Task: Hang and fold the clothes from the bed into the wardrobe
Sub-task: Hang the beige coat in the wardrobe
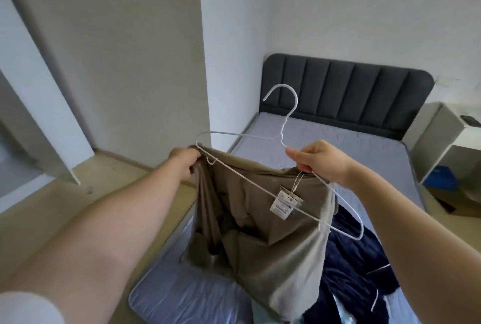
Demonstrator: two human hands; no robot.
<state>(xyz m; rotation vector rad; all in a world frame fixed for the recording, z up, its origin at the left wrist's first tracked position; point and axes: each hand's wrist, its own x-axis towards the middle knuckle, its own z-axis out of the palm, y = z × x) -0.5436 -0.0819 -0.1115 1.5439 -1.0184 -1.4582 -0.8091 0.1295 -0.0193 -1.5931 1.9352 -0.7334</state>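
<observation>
Khaki garment (260, 232) hangs at centre frame above the bed (325, 141), partly threaded on a white wire hanger (282, 133). Left hand (186, 164): fingers clamped on the garment's upper left corner, beside the hanger's end. Right hand (322, 162): fingers pinched on the hanger's sloping wire and the fabric edge. Paper tag (286, 201) dangles below the right hand. Navy clothing (364, 271) lies on the bed, lower right. Dark grey headboard (346, 89) stands upper right.

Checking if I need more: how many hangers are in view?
1. The white wire hanger is held over the bed: the right hand grips one arm, the left hand holds the khaki garment at its other end. More may be hidden under the navy clothes.
</observation>
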